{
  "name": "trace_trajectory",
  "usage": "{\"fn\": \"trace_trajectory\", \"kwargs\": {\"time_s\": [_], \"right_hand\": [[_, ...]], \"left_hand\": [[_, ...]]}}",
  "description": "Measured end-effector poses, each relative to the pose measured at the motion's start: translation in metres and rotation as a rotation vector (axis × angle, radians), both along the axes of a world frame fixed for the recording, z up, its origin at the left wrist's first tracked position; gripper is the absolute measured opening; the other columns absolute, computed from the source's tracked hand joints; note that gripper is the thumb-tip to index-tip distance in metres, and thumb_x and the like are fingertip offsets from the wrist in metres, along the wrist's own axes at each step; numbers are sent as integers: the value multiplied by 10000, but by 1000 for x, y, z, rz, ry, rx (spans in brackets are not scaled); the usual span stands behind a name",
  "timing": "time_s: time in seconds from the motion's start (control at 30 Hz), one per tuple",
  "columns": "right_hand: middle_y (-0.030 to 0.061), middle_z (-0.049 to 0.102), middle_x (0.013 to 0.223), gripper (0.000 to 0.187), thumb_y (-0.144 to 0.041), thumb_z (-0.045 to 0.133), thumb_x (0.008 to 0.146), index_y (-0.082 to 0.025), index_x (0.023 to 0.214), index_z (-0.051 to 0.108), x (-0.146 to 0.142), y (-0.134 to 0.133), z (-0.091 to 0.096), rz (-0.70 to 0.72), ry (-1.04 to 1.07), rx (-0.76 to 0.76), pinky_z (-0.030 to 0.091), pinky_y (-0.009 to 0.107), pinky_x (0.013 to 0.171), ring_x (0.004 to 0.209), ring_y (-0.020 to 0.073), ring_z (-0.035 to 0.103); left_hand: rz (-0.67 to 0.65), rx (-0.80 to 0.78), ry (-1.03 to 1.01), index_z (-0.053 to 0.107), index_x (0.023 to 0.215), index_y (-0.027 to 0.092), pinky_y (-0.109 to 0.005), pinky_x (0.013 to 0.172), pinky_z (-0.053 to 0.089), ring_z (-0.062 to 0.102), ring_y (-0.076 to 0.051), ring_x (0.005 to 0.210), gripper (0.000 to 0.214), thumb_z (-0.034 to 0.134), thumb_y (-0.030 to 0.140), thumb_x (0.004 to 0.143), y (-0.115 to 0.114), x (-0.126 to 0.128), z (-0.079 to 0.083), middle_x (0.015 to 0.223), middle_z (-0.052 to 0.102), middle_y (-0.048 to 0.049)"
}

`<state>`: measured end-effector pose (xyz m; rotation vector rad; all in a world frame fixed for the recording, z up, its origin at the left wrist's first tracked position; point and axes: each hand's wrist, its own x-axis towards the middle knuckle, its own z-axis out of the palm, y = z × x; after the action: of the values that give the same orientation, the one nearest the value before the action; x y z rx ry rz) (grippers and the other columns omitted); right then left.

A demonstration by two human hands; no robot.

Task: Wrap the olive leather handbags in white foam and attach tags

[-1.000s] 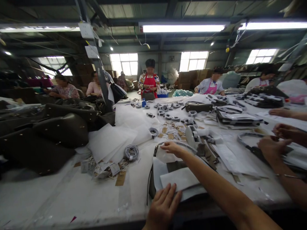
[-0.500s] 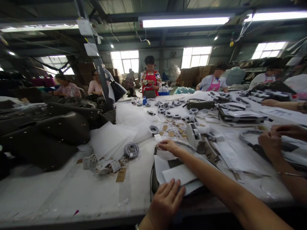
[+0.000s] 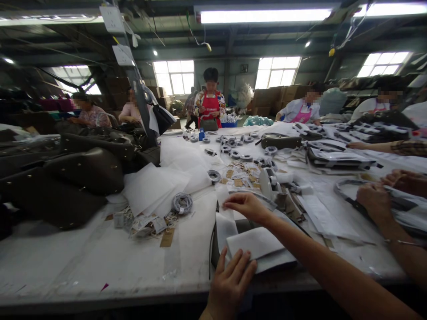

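Note:
A dark olive bag [image 3: 215, 243] lies at the table's near edge, mostly covered by white wrapping paper [image 3: 256, 242]. My left hand [image 3: 230, 280] rests flat on the paper's near corner, fingers spread, holding nothing. Just beyond the bag, my right hand [image 3: 247, 206] pinches the top of a thin white tissue sheet [image 3: 224, 222] and holds it raised above the bag's far end. My right forearm crosses in from the lower right.
Dark bags [image 3: 83, 173] are piled at the left. White tissue sheets [image 3: 156, 186], a grey strap coil [image 3: 182, 203] and paper tags [image 3: 147, 224] lie nearby. A co-worker's hands [image 3: 376, 200] handle a strap at right. Other people work round the table [image 3: 83, 262].
My right hand has lifted off the bag's far end and drawn the tissue sheet up. My left hand stays pressed on the paper's near corner.

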<state>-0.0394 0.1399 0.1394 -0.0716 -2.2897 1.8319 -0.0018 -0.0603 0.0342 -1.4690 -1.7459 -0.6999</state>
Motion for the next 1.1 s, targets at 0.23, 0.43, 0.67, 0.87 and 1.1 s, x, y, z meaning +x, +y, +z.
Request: {"fn": "trace_trajectory", "kwargs": {"time_s": [0.23, 0.43, 0.67, 0.87, 1.1], "right_hand": [[45, 753, 1029, 83, -228, 693, 856, -233, 897, 765, 84, -27, -24, 19, 198, 342, 563, 292, 872, 944, 196, 709], [59, 750, 1024, 198, -130, 595, 916, -240, 1019, 723, 125, -37, -52, 103, 320, 410, 544, 324, 970, 1003, 179, 700], [76, 751, 1026, 236, -113, 549, 936, -228, 1069, 708, 148, -45, -61, -42, 439, 497, 554, 359, 960, 989, 192, 707], [64, 751, 1015, 300, -70, 534, 927, -244, 1125, 678, 156, -49, -74, -37, 506, 642, 546, 383, 946, 982, 192, 698], [24, 758, 924, 387, -100, 569, 919, -287, 1256, 604, 177, -68, -75, 44, 447, 734, 580, 326, 784, 789, 178, 707]], "left_hand": [[-22, -58, -75, 653, 1199, 232, -373, 1138, 390, 626, -141, 1163, 286, 462, 178, 993, -4, 1, 3, 1208, 709, 5], [-93, 27, -180, 661, 1159, 231, -381, 1063, 476, 665, -156, 1080, 239, 502, 224, 980, -5, 1, -8, 1085, 744, -26], [-91, -7, -223, 630, 1146, 155, -359, 1073, 460, 637, -161, 1130, 238, 457, 153, 983, -12, 1, -16, 1138, 721, -77], [-35, 34, -251, 602, 1229, 174, -348, 1000, 496, 634, -181, 1116, 285, 511, 164, 958, -12, 0, -14, 1156, 696, -106], [-66, -73, -207, 561, 1334, 188, -367, 1084, 420, 554, -193, 1251, 373, 489, 144, 970, -15, 0, -13, 1284, 666, -57]]}}
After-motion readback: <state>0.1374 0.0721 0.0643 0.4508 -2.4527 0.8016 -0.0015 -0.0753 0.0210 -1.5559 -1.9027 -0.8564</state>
